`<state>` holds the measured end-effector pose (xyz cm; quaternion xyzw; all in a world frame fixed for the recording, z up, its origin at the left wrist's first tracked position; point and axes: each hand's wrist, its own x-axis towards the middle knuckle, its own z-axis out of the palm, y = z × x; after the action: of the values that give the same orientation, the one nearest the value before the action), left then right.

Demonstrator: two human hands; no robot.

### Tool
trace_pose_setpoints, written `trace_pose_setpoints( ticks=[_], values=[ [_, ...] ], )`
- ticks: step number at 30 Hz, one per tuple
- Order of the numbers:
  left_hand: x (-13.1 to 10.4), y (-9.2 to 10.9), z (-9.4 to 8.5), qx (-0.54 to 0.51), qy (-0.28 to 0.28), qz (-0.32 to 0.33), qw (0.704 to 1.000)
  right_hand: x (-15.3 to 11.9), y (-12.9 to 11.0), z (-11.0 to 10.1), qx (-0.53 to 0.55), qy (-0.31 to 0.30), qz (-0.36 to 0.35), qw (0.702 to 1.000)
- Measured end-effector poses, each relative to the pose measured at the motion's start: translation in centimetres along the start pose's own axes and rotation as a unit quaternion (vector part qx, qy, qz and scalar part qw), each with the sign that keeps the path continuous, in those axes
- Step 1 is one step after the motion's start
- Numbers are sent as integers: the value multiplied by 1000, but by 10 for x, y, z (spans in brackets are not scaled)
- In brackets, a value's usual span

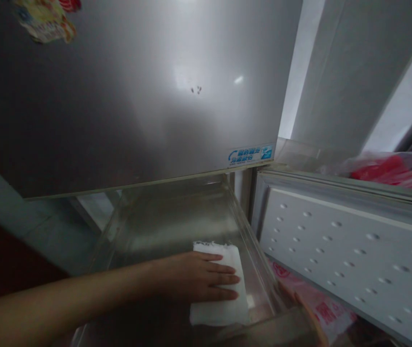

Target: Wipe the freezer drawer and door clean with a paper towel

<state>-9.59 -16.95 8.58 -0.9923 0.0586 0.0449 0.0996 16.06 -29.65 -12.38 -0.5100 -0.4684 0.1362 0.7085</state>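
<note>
My left hand [206, 278] reaches in from the left and lies flat on a folded white cloth [220, 312]. Its fingers are stretched out and slightly spread, pressing on the cloth rather than gripping it. Under the cloth is the bottom of a clear plastic fridge drawer [148, 231], pulled out below the upper door. At the drawer's front right corner a blurred strip of skin shows, apparently my right hand [314, 315]; its fingers are mostly hidden by the drawer's edge.
The closed silver upper fridge door [137, 96] overhangs the drawer's back. To the right the lower door [328, 241] stands open, its dimpled white inner panel facing the drawer. Red plastic bags [390, 168] lie beyond it, and a pink printed bag [325, 303] sits below.
</note>
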Motion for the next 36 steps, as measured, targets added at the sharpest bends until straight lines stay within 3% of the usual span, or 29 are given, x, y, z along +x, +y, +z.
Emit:
trace_pose_setpoints(
  ticks=[12, 21, 30, 33, 36],
  values=[
    [-8, 5, -9, -9, -38, -14, 999, -4, -4, 10, -20, 10, 69, 997],
    [-7, 7, -3, 2, 12, -6, 1000, -6, -5, 3, -17, 11, 77, 997],
    [-7, 11, 3, -11, 19, -25, 999, 2, -10, 3, -27, -6, 86, 996],
    [-8, 5, 5, -1, 14, -16, 1000, 0, -14, 4, -17, -5, 73, 997],
    [-11, -16, 6, -1, -6, -27, 1000, -6, -22, 8, -2, -4, 56, 998]
  ],
)
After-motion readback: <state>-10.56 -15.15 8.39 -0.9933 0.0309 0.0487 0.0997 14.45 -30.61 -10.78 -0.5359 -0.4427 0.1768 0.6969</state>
